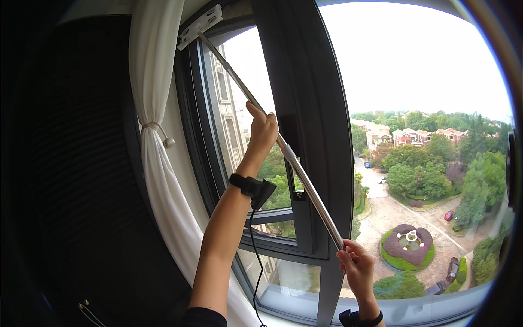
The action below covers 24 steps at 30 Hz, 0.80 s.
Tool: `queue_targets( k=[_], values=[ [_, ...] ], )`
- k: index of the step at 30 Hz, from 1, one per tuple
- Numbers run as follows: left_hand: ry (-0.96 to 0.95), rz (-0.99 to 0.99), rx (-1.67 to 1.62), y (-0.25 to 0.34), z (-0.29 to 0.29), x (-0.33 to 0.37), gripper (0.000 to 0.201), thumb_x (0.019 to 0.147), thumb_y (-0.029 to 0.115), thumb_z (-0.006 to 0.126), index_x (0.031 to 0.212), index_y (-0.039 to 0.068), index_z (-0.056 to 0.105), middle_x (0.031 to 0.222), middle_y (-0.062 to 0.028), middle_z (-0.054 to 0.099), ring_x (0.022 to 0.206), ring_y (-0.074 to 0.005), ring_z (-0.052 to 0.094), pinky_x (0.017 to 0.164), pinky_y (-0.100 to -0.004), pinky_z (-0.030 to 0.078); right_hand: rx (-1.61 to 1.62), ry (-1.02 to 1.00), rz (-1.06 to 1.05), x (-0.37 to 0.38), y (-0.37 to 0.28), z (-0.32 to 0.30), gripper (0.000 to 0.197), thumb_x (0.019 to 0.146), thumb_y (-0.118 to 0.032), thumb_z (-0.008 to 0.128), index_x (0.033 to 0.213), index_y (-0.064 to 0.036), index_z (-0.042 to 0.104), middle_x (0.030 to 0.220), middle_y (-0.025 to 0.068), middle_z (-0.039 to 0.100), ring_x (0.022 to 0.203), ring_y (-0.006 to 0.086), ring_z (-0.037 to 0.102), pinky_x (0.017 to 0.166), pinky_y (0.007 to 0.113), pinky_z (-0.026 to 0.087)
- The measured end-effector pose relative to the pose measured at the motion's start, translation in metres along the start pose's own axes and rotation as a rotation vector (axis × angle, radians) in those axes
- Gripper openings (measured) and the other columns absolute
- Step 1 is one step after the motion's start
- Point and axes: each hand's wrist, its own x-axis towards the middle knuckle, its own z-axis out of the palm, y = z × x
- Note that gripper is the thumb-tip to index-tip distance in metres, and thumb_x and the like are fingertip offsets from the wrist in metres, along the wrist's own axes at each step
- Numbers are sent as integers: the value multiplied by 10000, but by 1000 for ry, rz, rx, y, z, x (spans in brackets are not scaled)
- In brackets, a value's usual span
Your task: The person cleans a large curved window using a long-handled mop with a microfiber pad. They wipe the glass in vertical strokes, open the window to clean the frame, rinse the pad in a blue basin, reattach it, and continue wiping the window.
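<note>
One pole [313, 188], slim, silvery and telescopic with a pale collar, slants from near right to far left, ending in one flat white head [200, 26] by the dark window frame [310, 71]. Two hands grip it: the left hand [263, 132] wraps its middle, the right hand [357, 262] its near end. One white curtain [155, 71] hangs left.

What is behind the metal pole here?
Behind the metal pole are a window pane and the dark window frame. What the left hand and right hand cover along it cannot be seen.
</note>
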Motion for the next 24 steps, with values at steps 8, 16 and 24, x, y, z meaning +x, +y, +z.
queue_targets(
  k=[8,16,24],
  values=[
    [8,-14,45,10,3,4,832,958,79,430,1446,-166,-197,666,-80,580,504,-131,550,428,-250,414,-260,-29,-83,-8,-14,-8,324,935,-33,657,1256,8,635,801,38,651,666,49,568,577,212,460],
    [-80,39,-17,19,18,-24,859,949,78,444,1454,-139,-217,678,-72,553,528,-137,549,455,-267,445,-162,23,-61,-37,19,-13,340,967,-43,616,1299,28,594,786,28,632,591,29,489,505,191,382],
    [-70,129,-58,30,51,-43,872,946,44,487,1479,-111,-185,795,-125,572,623,-189,599,566,-314,510,-30,48,49,-57,31,-37,362,989,-70,604,1330,43,556,761,20,587,530,17,426,454,188,319]
  ],
)
